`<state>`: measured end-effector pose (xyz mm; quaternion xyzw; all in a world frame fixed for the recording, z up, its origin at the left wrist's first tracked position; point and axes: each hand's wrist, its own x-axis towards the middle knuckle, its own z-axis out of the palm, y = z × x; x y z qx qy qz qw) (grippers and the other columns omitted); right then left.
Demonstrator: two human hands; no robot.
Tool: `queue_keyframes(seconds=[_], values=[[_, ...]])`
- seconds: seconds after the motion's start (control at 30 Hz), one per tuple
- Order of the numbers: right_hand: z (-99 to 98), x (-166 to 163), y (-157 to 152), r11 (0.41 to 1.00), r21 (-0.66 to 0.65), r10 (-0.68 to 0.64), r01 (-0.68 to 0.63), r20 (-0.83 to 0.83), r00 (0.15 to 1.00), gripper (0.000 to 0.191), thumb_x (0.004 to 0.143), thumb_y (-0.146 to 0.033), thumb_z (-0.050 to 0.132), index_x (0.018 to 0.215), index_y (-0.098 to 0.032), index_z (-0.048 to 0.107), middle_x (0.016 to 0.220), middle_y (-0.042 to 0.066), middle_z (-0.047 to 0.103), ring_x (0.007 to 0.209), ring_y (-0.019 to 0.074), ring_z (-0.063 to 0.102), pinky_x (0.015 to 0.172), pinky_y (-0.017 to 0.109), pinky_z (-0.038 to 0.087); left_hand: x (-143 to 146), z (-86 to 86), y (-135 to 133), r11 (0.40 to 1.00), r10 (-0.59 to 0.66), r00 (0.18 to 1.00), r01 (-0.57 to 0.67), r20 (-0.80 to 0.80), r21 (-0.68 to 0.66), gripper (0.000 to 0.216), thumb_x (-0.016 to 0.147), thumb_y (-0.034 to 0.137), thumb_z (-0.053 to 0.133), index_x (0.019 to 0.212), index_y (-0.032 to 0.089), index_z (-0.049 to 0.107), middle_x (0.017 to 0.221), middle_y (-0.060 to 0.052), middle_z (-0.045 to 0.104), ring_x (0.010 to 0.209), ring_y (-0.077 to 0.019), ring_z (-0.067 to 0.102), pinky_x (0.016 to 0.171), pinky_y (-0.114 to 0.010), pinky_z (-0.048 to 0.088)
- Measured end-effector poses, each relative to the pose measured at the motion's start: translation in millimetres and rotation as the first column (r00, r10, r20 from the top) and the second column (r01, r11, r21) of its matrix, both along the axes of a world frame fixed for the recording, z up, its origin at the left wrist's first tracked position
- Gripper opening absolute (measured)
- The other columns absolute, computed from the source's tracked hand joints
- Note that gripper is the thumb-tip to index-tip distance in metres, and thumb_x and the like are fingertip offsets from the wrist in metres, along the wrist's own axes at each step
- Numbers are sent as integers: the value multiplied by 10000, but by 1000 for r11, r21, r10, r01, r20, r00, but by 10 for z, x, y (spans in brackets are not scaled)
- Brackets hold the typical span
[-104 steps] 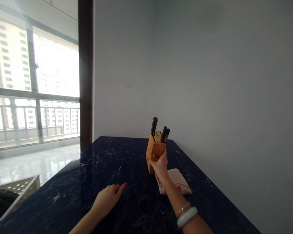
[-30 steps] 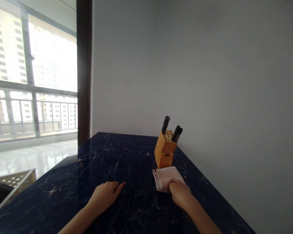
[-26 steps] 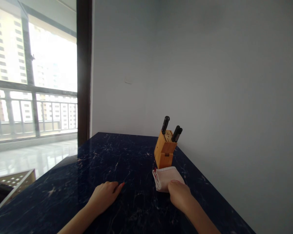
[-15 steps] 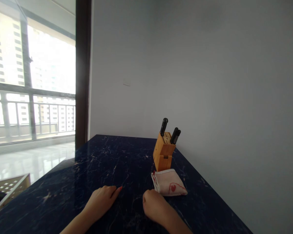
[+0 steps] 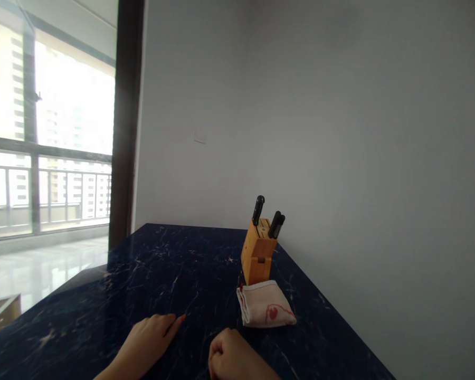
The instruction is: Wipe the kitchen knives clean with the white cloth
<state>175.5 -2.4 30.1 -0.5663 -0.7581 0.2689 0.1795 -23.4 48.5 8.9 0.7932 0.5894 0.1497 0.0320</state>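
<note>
Low on the dark blue marbled table (image 5: 154, 269) lies my left hand (image 5: 148, 340), back upward, its fingers curled together and a red-nailed tip pointing right. To its right my right hand (image 5: 233, 356) is closed in a loose fist, with nothing seen in it. A folded pale pink cloth (image 5: 263, 303) with a red heart pattern lies just beyond my right fist, apart from it. Behind the cloth stands a wooden knife block (image 5: 257, 258); several black-handled knives (image 5: 258, 210) stick up from its top.
A pale wall (image 5: 360, 158) runs along the table's right side. At the left, beyond a dark frame (image 5: 126, 116), are windows and a balcony railing (image 5: 59, 195). Part of a perforated box (image 5: 3, 314) shows at the lower left, beside the table.
The view has shifted, so the knife block, cloth and table sit a little further left and lower. Both hands also appear lower and further left; the cloth and block keep their places together.
</note>
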Motion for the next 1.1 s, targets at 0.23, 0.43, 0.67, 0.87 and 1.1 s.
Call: queue_keyframes(seconds=[0.23, 0.43, 0.67, 0.87, 1.1], values=[[60, -200, -39, 999, 40, 12, -34, 461, 887, 350, 621, -109, 445, 856, -187, 694, 829, 136, 681, 788, 280, 635, 691, 348, 477, -16, -1, 11, 999, -14, 999, 15, 28, -35, 507, 862, 472, 220, 748, 231, 651, 739, -52, 692, 796, -231, 639, 713, -295, 407], [175, -257, -91, 998, 14, 45, -64, 565, 824, 317, 661, -124, 452, 879, -141, 682, 851, 159, 672, 807, 298, 629, 696, 377, 486, -36, -46, 44, 999, -33, 999, 33, 7, 2, 505, 869, 473, 220, 745, 236, 648, 720, -48, 690, 762, -235, 643, 673, -307, 416], [206, -269, -113, 998, 5, 48, -62, 579, 814, 313, 661, -131, 468, 894, -147, 676, 863, 150, 673, 809, 287, 631, 691, 364, 491, -50, -65, 44, 999, -51, 999, 51, 2, 3, 511, 873, 478, 215, 737, 240, 646, 703, -41, 687, 746, -226, 646, 655, -296, 416], [228, -278, -116, 998, -26, 55, -49, 587, 808, 315, 672, -132, 472, 915, -159, 671, 886, 144, 669, 822, 282, 628, 698, 353, 490, -45, -65, 30, 999, -45, 999, 45, -4, 0, 513, 871, 480, 216, 732, 242, 648, 708, -46, 689, 753, -234, 645, 666, -310, 416], [203, -271, -120, 999, 15, 30, -48, 580, 814, 294, 678, -135, 468, 884, -162, 677, 865, 134, 674, 810, 271, 633, 692, 350, 490, -35, -40, 20, 999, -37, 999, 37, 4, -21, 515, 869, 481, 210, 731, 239, 643, 720, -46, 687, 765, -226, 644, 670, -295, 414]])
